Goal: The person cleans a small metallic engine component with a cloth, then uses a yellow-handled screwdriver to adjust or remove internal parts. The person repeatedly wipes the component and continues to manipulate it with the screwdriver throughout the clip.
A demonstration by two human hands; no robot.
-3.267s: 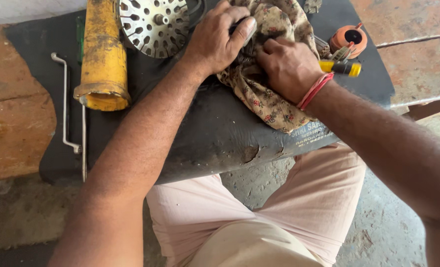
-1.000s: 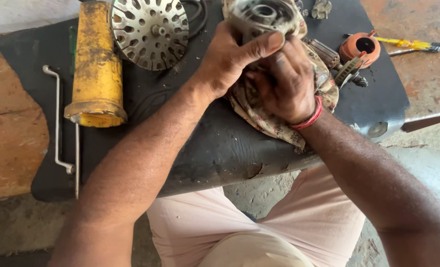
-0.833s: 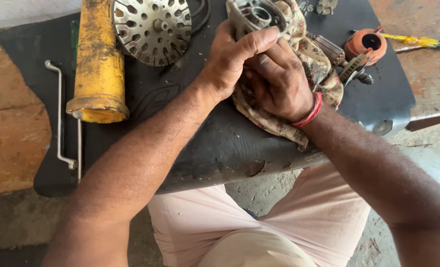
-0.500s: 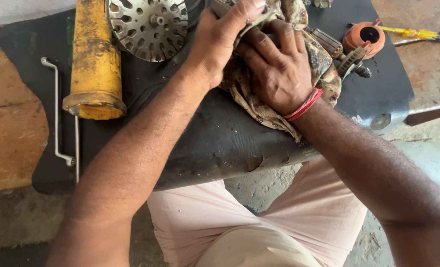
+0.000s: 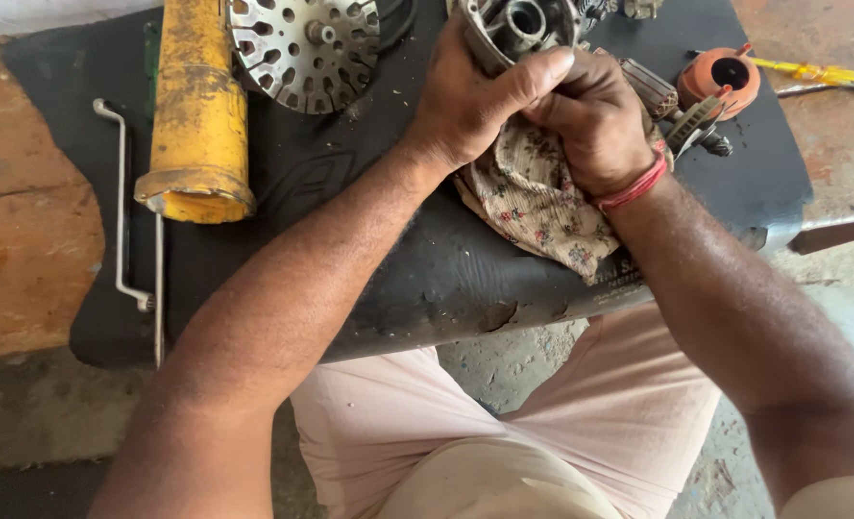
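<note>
Grey metal housing (image 5: 518, 27), one, gripped by two hands with one floral rag (image 5: 533, 197).

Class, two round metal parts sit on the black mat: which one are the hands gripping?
The grey metal housing with a central bore, held by left hand and right hand over floral cloth. The slotted silver disc lies untouched.

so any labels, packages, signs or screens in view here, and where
Printed marking: pale lettering on the front edge of the black rubber mat, just below the floral cloth; partly hidden.
Raised emblem: black-on-black moulding in the mat, below the round slotted metal disc.
No packages, signs or screens.
</note>
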